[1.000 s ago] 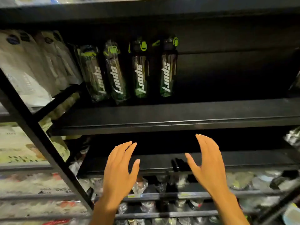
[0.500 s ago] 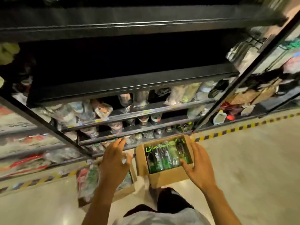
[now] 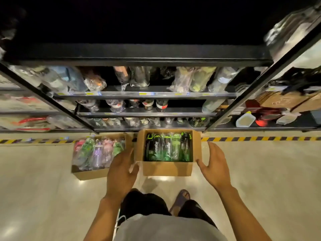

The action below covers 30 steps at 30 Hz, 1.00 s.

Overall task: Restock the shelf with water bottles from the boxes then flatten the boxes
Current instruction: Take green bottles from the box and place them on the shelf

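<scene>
Both hands are held out with nothing in them. The left hand (image 3: 121, 169) has relaxed, nearly straight fingers (image 3: 126, 156), and the right hand (image 3: 215, 165) has its fingers spread and straight.

Between the two sets of fingers an open brown cardboard box (image 3: 166, 168) sits on the pale glossy floor (image 3: 43, 197). It is packed with upright green and black plastic sport bottles (image 3: 167, 150) in clear wrap. Glare on the wrap makes them hard to count.

The left fingertips overlap the box's left flap and the right thumb lies just beside its front right corner. Whether either touches the cardboard cannot be told.

Left of the left fingers is a second open brown cardboard box (image 3: 92, 173) of pastel pink, green and purple bottles (image 3: 99, 152), its right side hidden behind that hand.

Beyond the fingertips stands the black metal shelving unit (image 3: 139, 58). Its upper level is lost in darkness and its lower rows of wrapped goods are blurred.
</scene>
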Each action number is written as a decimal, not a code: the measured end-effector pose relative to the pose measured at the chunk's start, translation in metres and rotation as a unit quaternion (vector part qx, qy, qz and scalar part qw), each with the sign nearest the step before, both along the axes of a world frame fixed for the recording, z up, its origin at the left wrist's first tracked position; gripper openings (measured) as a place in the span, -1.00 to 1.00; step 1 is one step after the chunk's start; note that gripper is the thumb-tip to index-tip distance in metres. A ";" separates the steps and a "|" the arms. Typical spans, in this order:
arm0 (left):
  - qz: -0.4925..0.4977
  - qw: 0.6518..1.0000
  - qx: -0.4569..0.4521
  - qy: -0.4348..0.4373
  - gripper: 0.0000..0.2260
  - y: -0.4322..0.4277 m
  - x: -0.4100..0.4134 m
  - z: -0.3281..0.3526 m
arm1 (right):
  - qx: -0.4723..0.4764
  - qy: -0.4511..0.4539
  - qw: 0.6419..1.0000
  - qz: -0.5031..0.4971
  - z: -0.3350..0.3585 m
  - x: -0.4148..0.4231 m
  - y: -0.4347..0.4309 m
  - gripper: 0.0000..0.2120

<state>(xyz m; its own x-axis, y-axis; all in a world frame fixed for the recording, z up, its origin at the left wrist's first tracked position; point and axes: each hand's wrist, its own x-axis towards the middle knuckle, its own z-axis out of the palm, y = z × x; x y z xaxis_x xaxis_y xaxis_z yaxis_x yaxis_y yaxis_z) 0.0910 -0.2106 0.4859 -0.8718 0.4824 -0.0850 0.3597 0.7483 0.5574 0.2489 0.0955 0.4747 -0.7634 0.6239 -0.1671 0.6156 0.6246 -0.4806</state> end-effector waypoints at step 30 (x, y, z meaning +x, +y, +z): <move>0.101 0.942 -0.155 -0.280 -0.22 0.173 -0.094 -0.629 | -0.194 -0.198 0.953 -0.120 -0.611 -0.082 0.108 -0.01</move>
